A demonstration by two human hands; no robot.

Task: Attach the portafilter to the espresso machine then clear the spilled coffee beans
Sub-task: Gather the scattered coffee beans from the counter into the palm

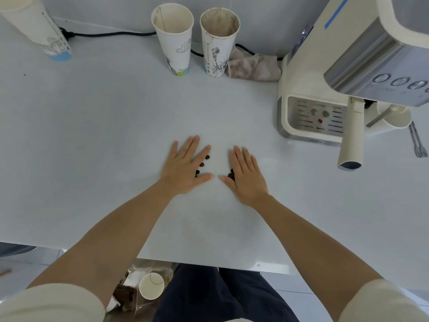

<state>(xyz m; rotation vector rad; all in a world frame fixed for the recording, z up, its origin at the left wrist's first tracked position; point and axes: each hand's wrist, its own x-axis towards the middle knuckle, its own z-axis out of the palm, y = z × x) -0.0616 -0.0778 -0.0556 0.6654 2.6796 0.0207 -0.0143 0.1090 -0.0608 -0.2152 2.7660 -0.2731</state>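
Note:
Both hands lie flat, palms down, on the white counter near its middle. My left hand and my right hand angle toward each other, thumbs nearly touching. Several dark coffee beans peek out along the left index finger, and a few more coffee beans sit by the right thumb. At the right stands the cream espresso machine. The portafilter's cream handle sticks out from under its head, toward me.
Two used paper cups stand at the back, a stained cloth beside them. Another cup is at far left. A cup with a spoon and a fork lie right of the machine. A bin with rubbish sits below the counter's edge.

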